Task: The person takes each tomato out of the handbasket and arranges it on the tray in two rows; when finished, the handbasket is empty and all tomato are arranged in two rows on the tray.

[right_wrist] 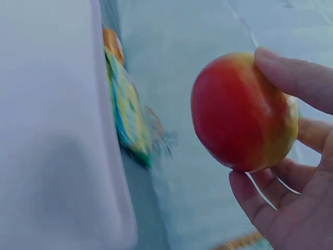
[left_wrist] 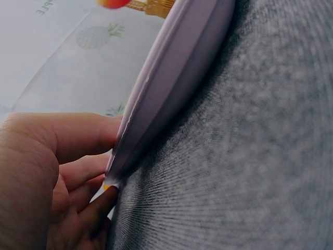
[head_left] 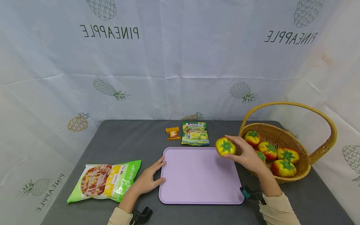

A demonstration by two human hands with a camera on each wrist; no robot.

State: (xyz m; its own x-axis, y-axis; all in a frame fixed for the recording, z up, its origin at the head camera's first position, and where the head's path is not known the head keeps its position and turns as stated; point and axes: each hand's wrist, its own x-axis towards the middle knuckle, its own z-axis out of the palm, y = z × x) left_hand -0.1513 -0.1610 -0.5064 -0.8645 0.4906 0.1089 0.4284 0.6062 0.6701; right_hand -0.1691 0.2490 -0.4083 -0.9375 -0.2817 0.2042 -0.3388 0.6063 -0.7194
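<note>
Grey fabric-look table [head_left: 197,215]; clock read from tray centre, head view. Woven wicker basket [head_left: 281,136], arched handle, 2 to 3 o'clock, holding glossy red-yellow fruits [head_left: 283,168] with green leafy tops. Flat lilac tray [head_left: 197,178], rounded corners, raised rim, plastic by the look. Plump shiny food bag [head_left: 112,181], 9 o'clock. Right hand [head_left: 247,154], 2 o'clock, part-closed, thumb and fingertips pinching the held fruit [head_left: 226,147]. Left hand [head_left: 149,178], 9 o'clock, fingers fairly straight and spread, touching tray rim, gripping nothing. Green crinkly packet [head_left: 195,134], 12 o'clock, just beyond tray. The held fruit: squat, smooth, 1 to 2 o'clock, raised, over or just beside tray corner, can't tell which. Probably slick, so even pinch, no squeezing; left fingers light on rim so tray doesn't skid. Small orange wrapper [head_left: 173,133], crimped ends, 11 o'clock
</note>
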